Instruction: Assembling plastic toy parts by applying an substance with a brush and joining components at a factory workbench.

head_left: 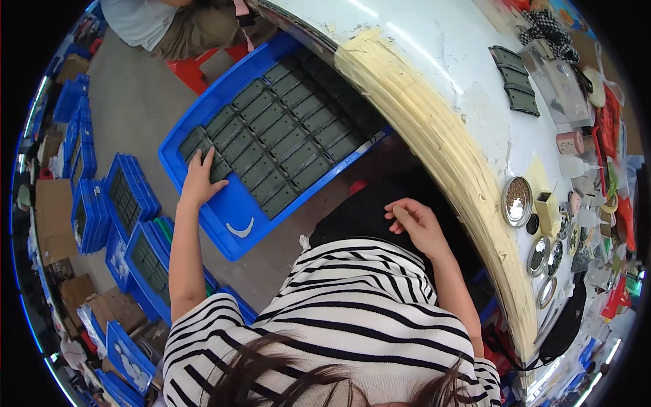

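At the near left end of a blue tray (298, 198), my left hand (198, 182) has its fingers and thumb around the edge of a dark green panel (217, 169). Its fingertips rest on top, with the thumb at the near side. Rows of similar dark green panels (274, 129) fill most of the tray, and a pale curved mark (241, 228) shows on its bare corner. My right hand (417, 224) hovers above my dark-clothed lap, fingers loosely curled and slightly apart, with nothing visible in them.
A white table (434, 61) with a taped yellowish edge (434, 129) curves along my right. On it lie joined dark green panels (515, 80), a round tin of brown grains (517, 201) and small dishes. Blue trays (132, 197) are stacked at left; a person (203, 30) sits beyond.
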Tool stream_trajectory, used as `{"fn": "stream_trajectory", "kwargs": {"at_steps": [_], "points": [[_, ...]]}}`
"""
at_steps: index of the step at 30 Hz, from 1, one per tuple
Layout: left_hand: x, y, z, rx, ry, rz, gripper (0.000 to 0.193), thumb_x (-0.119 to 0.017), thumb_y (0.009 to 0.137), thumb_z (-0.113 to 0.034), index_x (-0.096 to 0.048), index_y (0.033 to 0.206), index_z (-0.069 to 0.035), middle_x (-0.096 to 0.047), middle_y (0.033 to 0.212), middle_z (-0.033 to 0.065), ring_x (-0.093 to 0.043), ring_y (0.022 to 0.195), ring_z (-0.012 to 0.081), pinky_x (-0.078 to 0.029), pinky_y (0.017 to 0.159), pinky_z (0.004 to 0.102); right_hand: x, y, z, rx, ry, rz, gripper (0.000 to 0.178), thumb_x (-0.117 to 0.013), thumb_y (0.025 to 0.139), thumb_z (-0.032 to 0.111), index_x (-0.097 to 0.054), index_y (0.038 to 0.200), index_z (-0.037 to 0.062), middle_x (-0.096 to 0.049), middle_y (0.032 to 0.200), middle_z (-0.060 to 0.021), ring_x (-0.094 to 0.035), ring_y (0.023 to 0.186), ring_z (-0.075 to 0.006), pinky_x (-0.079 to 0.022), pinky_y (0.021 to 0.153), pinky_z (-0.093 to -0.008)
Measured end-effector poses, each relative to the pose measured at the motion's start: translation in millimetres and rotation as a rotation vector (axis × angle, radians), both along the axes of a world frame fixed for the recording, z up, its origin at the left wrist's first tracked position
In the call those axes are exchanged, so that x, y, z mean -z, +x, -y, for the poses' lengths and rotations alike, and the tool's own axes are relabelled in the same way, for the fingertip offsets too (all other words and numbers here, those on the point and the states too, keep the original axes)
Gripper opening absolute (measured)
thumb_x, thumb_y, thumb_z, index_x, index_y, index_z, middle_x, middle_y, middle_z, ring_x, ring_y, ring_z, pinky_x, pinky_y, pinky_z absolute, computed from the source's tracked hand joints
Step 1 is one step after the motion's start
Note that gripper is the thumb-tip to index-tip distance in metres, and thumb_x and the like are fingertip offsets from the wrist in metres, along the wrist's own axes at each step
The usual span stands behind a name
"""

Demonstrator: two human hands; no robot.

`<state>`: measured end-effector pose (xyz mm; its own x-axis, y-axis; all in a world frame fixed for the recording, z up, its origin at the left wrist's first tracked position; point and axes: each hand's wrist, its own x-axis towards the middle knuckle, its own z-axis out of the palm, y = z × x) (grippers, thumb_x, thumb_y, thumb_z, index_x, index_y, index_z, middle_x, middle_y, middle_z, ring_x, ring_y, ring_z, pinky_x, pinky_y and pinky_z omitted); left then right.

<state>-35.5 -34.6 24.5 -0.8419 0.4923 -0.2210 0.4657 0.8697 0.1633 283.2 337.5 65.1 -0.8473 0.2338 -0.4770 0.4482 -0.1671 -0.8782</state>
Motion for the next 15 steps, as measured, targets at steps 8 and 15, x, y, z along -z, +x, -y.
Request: {"fn": "stream_trajectory", "kwargs": {"at_steps": [8,15], "points": [[-14.9,29.3,-14.0,-0.028,0.042,-0.043,0.075,-0.077,0.060,-0.019,-0.044,0.127,-0.012,-0.044,0.127,0.0219,-0.043,0.118,0.0386,-0.042,0.096,0.0436,-1.1,2.2,0.4,0.023,-0.009,0.000,0.022,-0.051,0.095,0.020,-0.061,0.102,0.0007,-0.062,0.086,-0.0044,-0.057,0.069,-0.0081,-0.047,0.063,-0.0211],[-20.7,11.7,0.0,0.028,0.199,-0.097,0.067,-0.077,0.057,-0.018,-0.044,0.114,-0.007,-0.052,0.107,0.0188,-0.050,0.102,0.0372,-0.045,0.086,0.0427,4.4,8.1,-0.6,0.020,-0.027,-0.035,0.023,-0.051,0.096,0.021,-0.060,0.103,0.0013,-0.062,0.088,-0.0048,-0.057,0.070,-0.0083,-0.047,0.064,-0.0214]]}}
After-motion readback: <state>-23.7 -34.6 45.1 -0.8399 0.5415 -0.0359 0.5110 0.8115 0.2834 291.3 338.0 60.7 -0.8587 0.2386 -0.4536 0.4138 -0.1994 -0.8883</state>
